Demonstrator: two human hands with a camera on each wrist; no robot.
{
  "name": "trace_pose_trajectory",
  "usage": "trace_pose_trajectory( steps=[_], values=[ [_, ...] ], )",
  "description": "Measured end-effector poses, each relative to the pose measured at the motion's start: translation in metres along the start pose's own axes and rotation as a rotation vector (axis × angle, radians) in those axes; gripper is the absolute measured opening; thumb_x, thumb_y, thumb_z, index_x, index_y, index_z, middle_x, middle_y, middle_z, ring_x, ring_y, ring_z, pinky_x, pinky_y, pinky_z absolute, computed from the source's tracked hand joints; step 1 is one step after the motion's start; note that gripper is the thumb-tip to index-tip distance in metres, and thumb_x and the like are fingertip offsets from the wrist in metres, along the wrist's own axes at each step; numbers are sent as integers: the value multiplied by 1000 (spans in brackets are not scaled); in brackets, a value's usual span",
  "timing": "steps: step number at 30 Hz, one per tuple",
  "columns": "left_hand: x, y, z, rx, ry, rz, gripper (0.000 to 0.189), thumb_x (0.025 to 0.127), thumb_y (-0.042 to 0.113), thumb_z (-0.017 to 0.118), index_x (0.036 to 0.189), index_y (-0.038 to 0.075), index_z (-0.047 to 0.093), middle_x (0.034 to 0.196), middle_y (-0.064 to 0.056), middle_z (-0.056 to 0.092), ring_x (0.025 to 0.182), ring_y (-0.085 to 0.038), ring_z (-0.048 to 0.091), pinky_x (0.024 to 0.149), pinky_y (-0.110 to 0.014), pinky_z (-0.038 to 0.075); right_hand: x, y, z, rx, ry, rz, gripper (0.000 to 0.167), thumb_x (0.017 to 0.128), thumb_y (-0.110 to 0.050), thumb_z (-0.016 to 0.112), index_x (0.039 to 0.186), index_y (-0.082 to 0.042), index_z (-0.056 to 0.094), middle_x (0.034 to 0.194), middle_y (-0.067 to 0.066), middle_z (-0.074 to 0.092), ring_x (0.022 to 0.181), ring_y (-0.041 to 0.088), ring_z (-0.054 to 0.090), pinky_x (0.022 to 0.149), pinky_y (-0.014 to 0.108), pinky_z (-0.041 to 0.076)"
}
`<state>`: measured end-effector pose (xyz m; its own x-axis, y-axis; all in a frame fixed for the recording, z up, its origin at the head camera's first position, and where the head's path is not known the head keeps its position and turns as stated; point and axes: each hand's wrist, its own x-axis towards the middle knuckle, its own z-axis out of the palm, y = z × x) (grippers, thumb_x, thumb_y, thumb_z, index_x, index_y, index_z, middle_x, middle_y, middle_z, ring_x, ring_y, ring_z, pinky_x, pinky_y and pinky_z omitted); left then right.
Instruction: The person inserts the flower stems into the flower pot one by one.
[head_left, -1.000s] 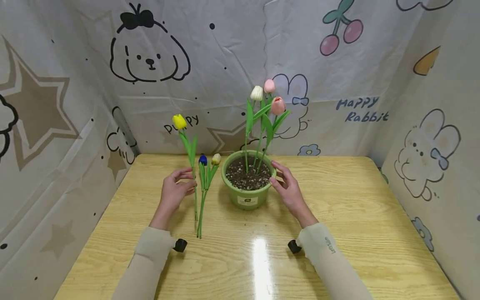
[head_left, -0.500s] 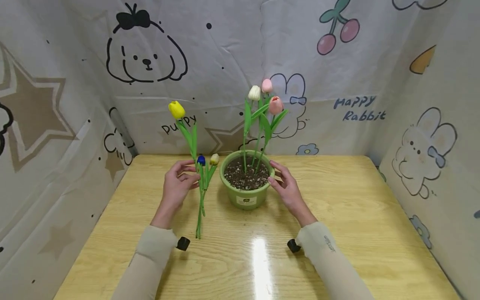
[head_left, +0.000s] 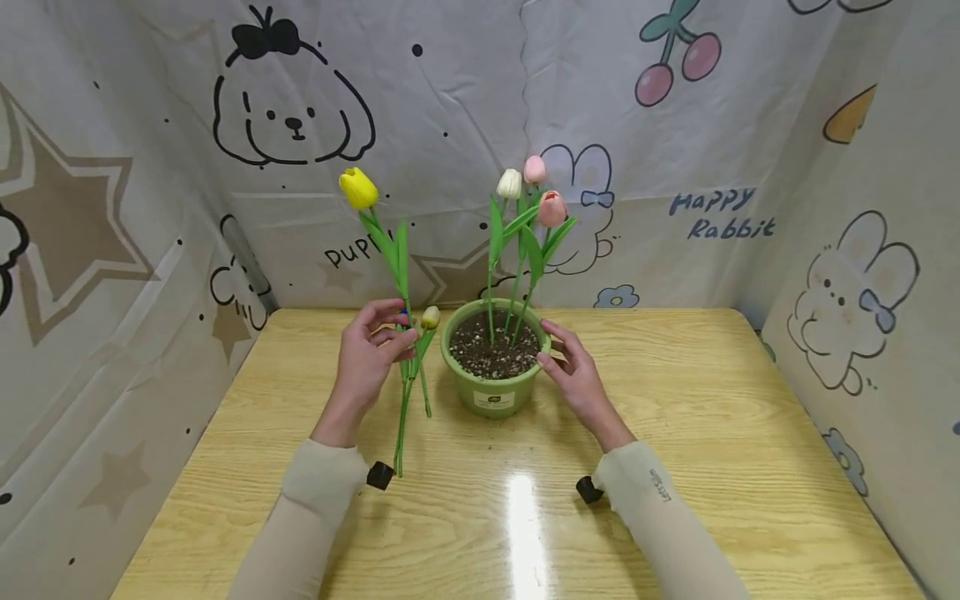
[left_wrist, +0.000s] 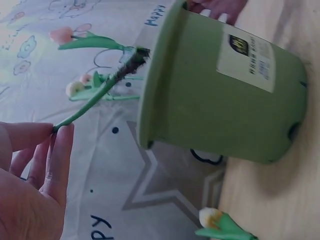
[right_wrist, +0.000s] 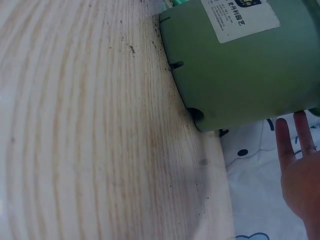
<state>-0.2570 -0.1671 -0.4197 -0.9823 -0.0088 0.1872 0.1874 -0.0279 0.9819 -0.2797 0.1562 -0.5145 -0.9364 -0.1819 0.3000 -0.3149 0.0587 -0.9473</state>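
Note:
My left hand (head_left: pixel 366 354) pinches the green stem of a yellow artificial tulip (head_left: pixel 358 188) between thumb and fingers, its bloom upright above the hand. In the left wrist view the stem's dark, soil-crusted lower end (left_wrist: pixel 131 66) points toward the rim of a green flowerpot (left_wrist: pixel 200 100). My right hand (head_left: pixel 576 371) touches the pot's right side near the rim, fingers fairly straight. Soil (head_left: pixel 495 354) fills the pot, where a white tulip (head_left: pixel 509 184), a pink tulip (head_left: pixel 535 170) and a salmon-pink tulip (head_left: pixel 552 209) stand.
Left of the pot, a cream-yellow tulip (head_left: pixel 431 317) and a blue tulip (head_left: pixel 404 318), mostly hidden by my left hand, lie on the wooden table (head_left: pixel 675 400). Printed cloth (head_left: pixel 450 100) hangs behind and at both sides. Small soil crumbs (right_wrist: pixel 132 49) dot the tabletop.
My left hand has lifted the yellow tulip and moved right with it, over the two lying tulips toward the pot. My right hand stays at the pot.

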Motion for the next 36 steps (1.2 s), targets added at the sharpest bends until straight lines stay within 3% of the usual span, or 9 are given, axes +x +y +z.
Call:
trace_pose_trajectory(
  steps=[4, 13, 17, 23, 28, 36],
  values=[
    [7, 8, 9, -57, 23, 41, 45, 93, -8, 70, 136, 0, 56, 108, -3, 60, 82, -9, 66, 70, -27, 65, 0, 0, -1, 8, -9, 0, 57, 105, -2, 58, 158, -8, 40, 164, 12, 36, 141, 37, 45, 105, 19, 48],
    [26, 8, 30, -103, 49, 118, 43, 92, -11, 69, 133, -9, 53, 108, -9, 62, 79, -8, 67, 68, -26, 64, 1, 1, -2, 6, 5, -6, 56, 104, -3, 59, 157, -9, 42, 163, 11, 38, 139, 35, 47, 105, 18, 49],
    [32, 8, 37, -133, 65, 130, 43, 92, -12, 69, 132, -11, 53, 108, -10, 62, 81, -8, 67, 68, -24, 64, 1, 1, -1, 19, 6, -12, 55, 104, -5, 61, 156, -10, 44, 162, 11, 40, 139, 35, 47, 104, 18, 49],
    [42, 9, 48, -142, 91, 141, 42, 91, -13, 69, 130, -10, 54, 103, -2, 65, 82, -8, 69, 70, -24, 64, 0, 1, 0, 14, 8, -29, 55, 103, -5, 61, 155, -10, 45, 162, 13, 40, 139, 40, 47, 104, 17, 50],
    [50, 7, 53, -157, 108, 148, 40, 91, -14, 69, 129, -10, 55, 106, -11, 65, 80, -9, 69, 70, -24, 64, 2, 1, 2, 13, 0, -44, 55, 104, -5, 61, 156, -10, 44, 161, 12, 40, 139, 42, 47, 104, 18, 50],
    [62, 2, 62, -160, 135, 164, 38, 90, -13, 70, 126, -8, 58, 99, 2, 65, 79, -13, 67, 69, -23, 63, -1, -2, 1, 2, -7, -52, 53, 105, -5, 59, 156, -10, 44, 160, 12, 40, 142, 42, 44, 105, 18, 49]
  ],
)
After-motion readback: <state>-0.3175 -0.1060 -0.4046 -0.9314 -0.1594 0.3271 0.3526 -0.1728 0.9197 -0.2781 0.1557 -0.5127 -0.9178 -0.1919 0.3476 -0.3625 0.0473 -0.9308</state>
